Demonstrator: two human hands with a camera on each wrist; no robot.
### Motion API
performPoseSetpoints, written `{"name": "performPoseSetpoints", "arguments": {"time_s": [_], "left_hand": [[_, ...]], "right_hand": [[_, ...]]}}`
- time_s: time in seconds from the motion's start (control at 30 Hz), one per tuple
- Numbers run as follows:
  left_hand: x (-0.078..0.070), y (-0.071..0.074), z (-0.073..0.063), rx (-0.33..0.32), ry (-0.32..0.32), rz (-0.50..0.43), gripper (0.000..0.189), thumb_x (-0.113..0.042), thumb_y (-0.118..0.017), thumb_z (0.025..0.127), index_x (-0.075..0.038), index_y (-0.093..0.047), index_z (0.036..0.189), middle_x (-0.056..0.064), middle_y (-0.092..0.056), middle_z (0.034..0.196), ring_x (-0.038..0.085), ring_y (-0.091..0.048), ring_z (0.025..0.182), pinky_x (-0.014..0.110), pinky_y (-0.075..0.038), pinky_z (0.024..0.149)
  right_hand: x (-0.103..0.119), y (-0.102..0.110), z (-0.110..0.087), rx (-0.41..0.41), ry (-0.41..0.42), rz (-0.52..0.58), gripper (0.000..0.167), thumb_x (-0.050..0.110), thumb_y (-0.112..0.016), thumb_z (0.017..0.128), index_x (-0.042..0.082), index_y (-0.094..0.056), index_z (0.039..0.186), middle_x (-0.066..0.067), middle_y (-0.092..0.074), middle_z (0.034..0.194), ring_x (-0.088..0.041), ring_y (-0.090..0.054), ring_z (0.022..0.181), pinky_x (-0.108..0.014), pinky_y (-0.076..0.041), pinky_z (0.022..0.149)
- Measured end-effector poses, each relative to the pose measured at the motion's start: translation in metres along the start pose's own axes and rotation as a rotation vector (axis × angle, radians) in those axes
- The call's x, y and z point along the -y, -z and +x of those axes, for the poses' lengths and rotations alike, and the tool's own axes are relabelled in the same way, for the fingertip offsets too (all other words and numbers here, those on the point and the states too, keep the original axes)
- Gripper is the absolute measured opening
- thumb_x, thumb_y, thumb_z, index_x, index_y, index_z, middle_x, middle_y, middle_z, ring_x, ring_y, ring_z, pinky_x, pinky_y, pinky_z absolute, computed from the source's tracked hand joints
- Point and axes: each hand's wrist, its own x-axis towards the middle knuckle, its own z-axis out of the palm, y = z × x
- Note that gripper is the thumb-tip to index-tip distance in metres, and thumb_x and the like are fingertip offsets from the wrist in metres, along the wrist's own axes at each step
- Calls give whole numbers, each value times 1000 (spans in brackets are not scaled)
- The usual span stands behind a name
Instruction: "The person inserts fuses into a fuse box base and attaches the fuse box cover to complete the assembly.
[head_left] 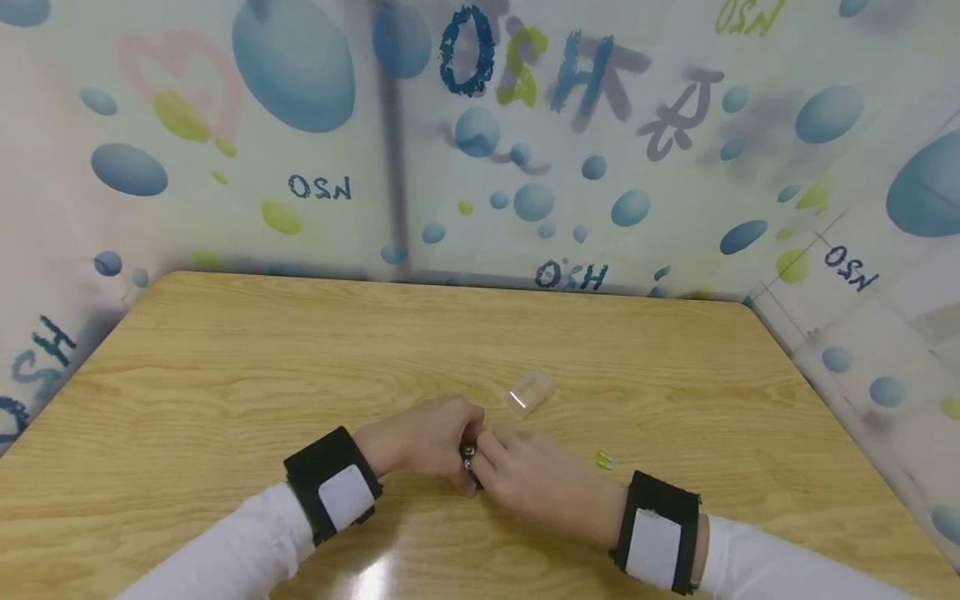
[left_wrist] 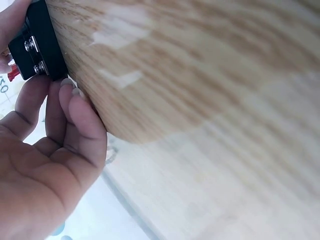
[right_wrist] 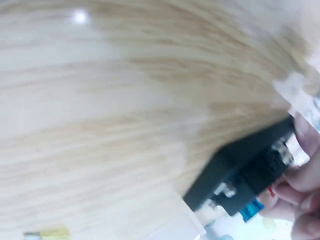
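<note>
Between both hands, low over the table, is a small black fuse block [left_wrist: 52, 47] with silver screw terminals on its side. My left hand [head_left: 429, 437] grips it by the edges, the fingertips curled under its end in the left wrist view. My right hand [head_left: 536, 475] meets it from the right with bent fingers, seemingly pinching a small red blade fuse [left_wrist: 13, 73] at the block's face. Fingers cover most of that red fuse. In the right wrist view a translucent blue blade fuse [right_wrist: 251, 210] sticks out of the fuse block.
Yellow blade fuses [head_left: 603, 460] lie on the wooden table [head_left: 300, 333] just past my right hand. A clear plastic cover [head_left: 530, 392] rests farther back. Behind the table hangs a patterned wall covering [head_left: 480, 183].
</note>
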Motion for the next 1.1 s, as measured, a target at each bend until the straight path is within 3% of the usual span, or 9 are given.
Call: {"name": "performPoseSetpoints", "arguments": {"time_s": [0.13,0.27,0.37,0.43,0.57,0.67,0.83,1.1], "left_hand": [[0,-1,0,-5,-15,-5,35,-16,-91,59,-14,-61,77,-7,-61,71,9,-53,66,23,-43,59],[0,-1,-1,-25,-11,16,36,-16,-92,58,-15,-61,77,-7,-60,71,9,-52,66,23,-43,59],[0,-1,-1,-33,-9,28,38,-16,-92,57,-15,-61,77,-8,-60,70,9,-52,67,23,-43,60],[0,-1,-1,-35,-16,29,38,-15,-92,56,-14,-61,77,-7,-59,70,9,-51,66,23,-43,60],[0,-1,-1,-36,-24,22,38,-15,-92,57,-14,-60,77,-7,-59,70,8,-51,66,23,-43,59],[-1,-1,-1,-24,-17,10,37,-15,-92,58,-14,-60,76,-7,-60,70,9,-52,66,23,-43,59],[-1,-1,0,-7,-11,-12,35,-15,-91,59,-14,-61,77,-7,-62,71,10,-54,68,24,-44,60],[-1,-1,-1,-27,-24,19,37,-15,-92,58,-14,-60,77,-7,-60,71,9,-52,66,23,-43,60]], "right_hand": [[2,-2,-1,-22,56,-127,11,21,-58,97,11,-63,99,4,-58,87,-7,-48,74,-15,-43,58],[6,-4,0,-52,79,-191,35,13,-29,106,10,-63,98,3,-57,85,-8,-51,74,-16,-46,61],[7,-5,1,-70,98,-225,52,5,-11,105,10,-62,95,4,-54,81,-8,-50,71,-17,-46,58],[6,-4,2,-71,105,-226,47,5,-16,104,11,-62,93,4,-53,80,-7,-49,69,-16,-44,57],[4,-3,3,-31,124,-201,20,14,-44,101,11,-63,97,4,-58,84,-6,-49,71,-16,-43,58],[2,-3,2,0,115,-144,11,19,-58,97,12,-65,101,4,-61,88,-5,-51,75,-15,-45,61],[2,-5,1,-9,50,-61,11,21,-62,95,12,-67,100,4,-61,88,-5,-52,76,-15,-46,62],[8,-5,-1,-47,38,-148,14,19,-55,99,9,-64,100,1,-61,90,-7,-55,76,-16,-47,60]]}}
